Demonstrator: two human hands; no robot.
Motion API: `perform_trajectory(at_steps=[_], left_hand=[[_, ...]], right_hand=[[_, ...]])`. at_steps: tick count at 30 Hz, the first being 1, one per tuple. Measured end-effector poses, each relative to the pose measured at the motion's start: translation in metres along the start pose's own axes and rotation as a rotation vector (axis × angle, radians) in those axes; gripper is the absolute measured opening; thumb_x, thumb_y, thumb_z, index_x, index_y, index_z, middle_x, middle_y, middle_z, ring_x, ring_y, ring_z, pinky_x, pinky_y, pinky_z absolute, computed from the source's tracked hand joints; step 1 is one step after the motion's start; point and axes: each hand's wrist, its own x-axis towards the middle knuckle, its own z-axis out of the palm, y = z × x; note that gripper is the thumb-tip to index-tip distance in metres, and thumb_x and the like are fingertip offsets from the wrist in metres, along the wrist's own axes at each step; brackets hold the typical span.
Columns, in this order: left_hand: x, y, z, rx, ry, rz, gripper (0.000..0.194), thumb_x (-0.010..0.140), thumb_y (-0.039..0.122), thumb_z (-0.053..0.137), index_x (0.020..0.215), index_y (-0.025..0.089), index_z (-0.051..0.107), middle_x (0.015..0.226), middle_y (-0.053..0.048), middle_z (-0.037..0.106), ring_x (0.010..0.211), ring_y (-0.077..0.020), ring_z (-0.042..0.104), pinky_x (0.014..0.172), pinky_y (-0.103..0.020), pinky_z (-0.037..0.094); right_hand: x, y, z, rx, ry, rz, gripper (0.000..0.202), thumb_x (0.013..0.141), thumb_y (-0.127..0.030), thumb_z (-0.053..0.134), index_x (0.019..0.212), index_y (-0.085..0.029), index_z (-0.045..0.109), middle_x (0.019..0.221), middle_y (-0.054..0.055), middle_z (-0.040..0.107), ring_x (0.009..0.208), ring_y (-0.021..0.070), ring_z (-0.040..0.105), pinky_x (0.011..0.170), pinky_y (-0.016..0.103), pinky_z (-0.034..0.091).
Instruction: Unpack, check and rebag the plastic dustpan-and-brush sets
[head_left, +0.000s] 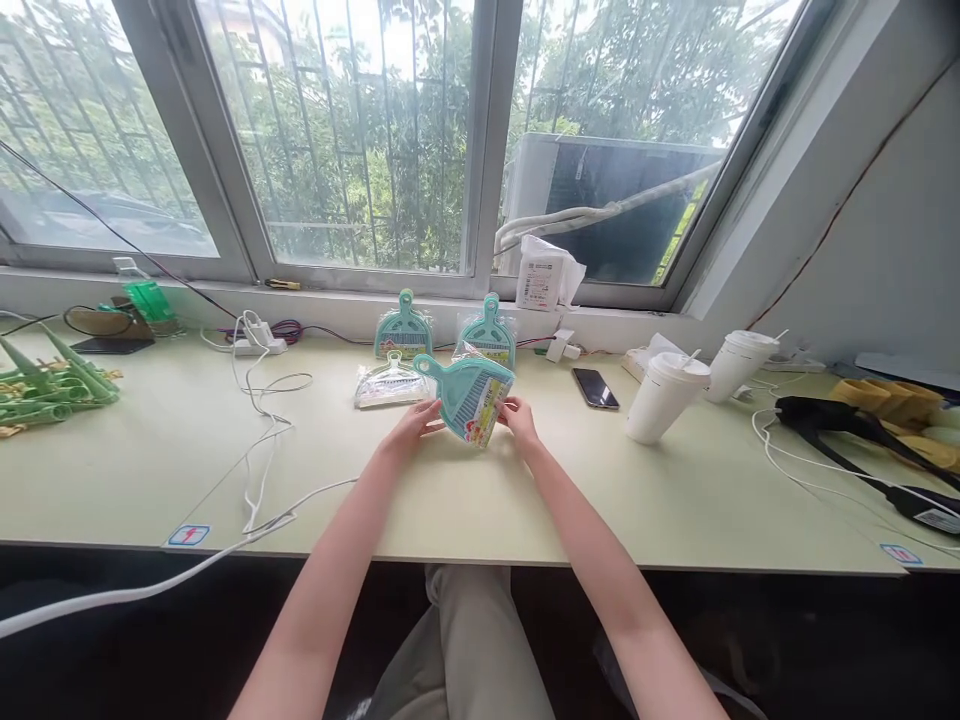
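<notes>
Between my hands is a teal mini dustpan and brush set [466, 393] in clear wrap, tilted with its looped handle toward the upper left. My left hand [415, 424] grips its left edge, and my right hand [517, 418] holds its right edge by the printed label. Just behind, a white wrapped dustpan set [394, 384] lies flat on the table. Two more teal dustpan sets stand upright against the sill, one on the left [405, 325] and one on the right [489, 328], the latter partly hidden by the held one.
White cups [667, 395] and a phone [596, 388] stand or lie to the right. A white cable [259, 440] trails over the table [330, 480] at left, near a power strip [259, 340]. Green pieces [56, 385] pile at far left; a black strap-like item [847, 425] lies far right.
</notes>
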Motion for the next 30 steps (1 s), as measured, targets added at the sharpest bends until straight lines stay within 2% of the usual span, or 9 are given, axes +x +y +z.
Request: perform_trajectory(at_steps=[8, 10, 13, 17, 21, 23, 25, 27, 30], left_hand=[[0.010, -0.010, -0.008, -0.009, 0.228, -0.049, 0.048, 0.067, 0.056, 0.074, 0.089, 0.014, 0.067, 0.086, -0.012, 0.072, 0.090, -0.0265, 0.068, 0.077, -0.038, 0.056], [0.011, -0.008, -0.014, -0.076, 0.389, -0.026, 0.040, 0.076, 0.048, 0.069, 0.096, 0.014, 0.065, 0.088, -0.013, 0.071, 0.089, -0.0246, 0.069, 0.075, -0.036, 0.056], [0.008, -0.002, -0.028, -0.121, 0.782, 0.040, 0.035, 0.090, 0.036, 0.047, 0.117, 0.015, 0.056, 0.107, -0.014, 0.067, 0.100, -0.0218, 0.067, 0.082, -0.036, 0.055], [-0.003, 0.008, -0.035, 0.214, 1.325, 0.100, 0.052, 0.087, 0.023, 0.049, 0.136, 0.020, 0.033, 0.131, -0.017, 0.052, 0.122, -0.0229, 0.053, 0.098, -0.040, 0.046], [-0.017, 0.022, -0.021, 0.567, 1.515, 0.114, 0.068, 0.076, 0.017, 0.063, 0.133, 0.020, 0.026, 0.142, -0.021, 0.033, 0.136, -0.0338, 0.032, 0.105, -0.056, 0.032], [-0.022, 0.028, -0.012, 0.657, 1.504, 0.187, 0.066, 0.078, 0.021, 0.062, 0.132, 0.022, 0.024, 0.148, -0.022, 0.021, 0.142, -0.0352, 0.018, 0.106, -0.060, 0.027], [-0.023, 0.031, -0.002, 0.673, 1.347, 0.332, 0.055, 0.085, 0.024, 0.056, 0.131, 0.023, 0.026, 0.147, -0.020, 0.027, 0.143, -0.0307, 0.020, 0.108, -0.056, 0.028], [-0.018, 0.028, 0.008, 0.552, 1.049, 0.420, 0.043, 0.090, 0.029, 0.048, 0.129, 0.023, 0.029, 0.133, -0.016, 0.048, 0.133, -0.0254, 0.040, 0.105, -0.048, 0.036], [-0.005, 0.015, 0.026, 0.219, 0.517, 0.274, 0.047, 0.091, 0.042, 0.046, 0.131, 0.023, 0.031, 0.108, -0.011, 0.063, 0.100, -0.0214, 0.063, 0.089, -0.041, 0.050]], right_hand=[[0.005, -0.007, -0.004, 0.110, 0.037, 0.049, 0.028, 0.071, -0.018, 0.078, 0.091, -0.015, 0.059, 0.069, 0.002, 0.072, 0.061, 0.0149, 0.068, 0.061, 0.028, 0.061], [0.009, -0.009, -0.011, 0.117, 0.059, 0.048, 0.028, 0.071, -0.015, 0.078, 0.092, -0.014, 0.060, 0.068, 0.002, 0.072, 0.060, 0.0152, 0.068, 0.059, 0.028, 0.061], [0.016, -0.010, -0.027, 0.157, 0.155, 0.043, 0.030, 0.070, -0.014, 0.078, 0.094, -0.014, 0.060, 0.066, 0.002, 0.071, 0.059, 0.0153, 0.068, 0.060, 0.028, 0.062], [0.022, -0.009, -0.045, 0.246, 0.330, 0.072, 0.025, 0.074, -0.011, 0.072, 0.096, -0.014, 0.061, 0.073, 0.002, 0.072, 0.067, 0.0144, 0.070, 0.068, 0.027, 0.062], [0.022, -0.005, -0.046, 0.284, 0.367, 0.113, 0.020, 0.075, -0.010, 0.068, 0.094, -0.015, 0.062, 0.078, 0.003, 0.073, 0.072, 0.0142, 0.071, 0.069, 0.025, 0.062], [0.021, -0.004, -0.043, 0.271, 0.345, 0.122, 0.022, 0.075, -0.011, 0.069, 0.094, -0.015, 0.061, 0.079, 0.003, 0.072, 0.070, 0.0142, 0.070, 0.068, 0.026, 0.062], [0.018, -0.004, -0.038, 0.244, 0.301, 0.124, 0.022, 0.074, -0.011, 0.070, 0.093, -0.016, 0.060, 0.079, 0.003, 0.072, 0.069, 0.0143, 0.070, 0.068, 0.027, 0.062], [0.015, -0.003, -0.030, 0.241, 0.239, 0.121, 0.021, 0.076, -0.012, 0.070, 0.092, -0.016, 0.057, 0.078, 0.003, 0.071, 0.070, 0.0147, 0.070, 0.070, 0.028, 0.062], [0.009, -0.002, -0.016, 0.269, 0.110, 0.123, 0.020, 0.079, -0.013, 0.068, 0.092, -0.017, 0.054, 0.079, 0.003, 0.071, 0.071, 0.0147, 0.071, 0.072, 0.029, 0.061]])
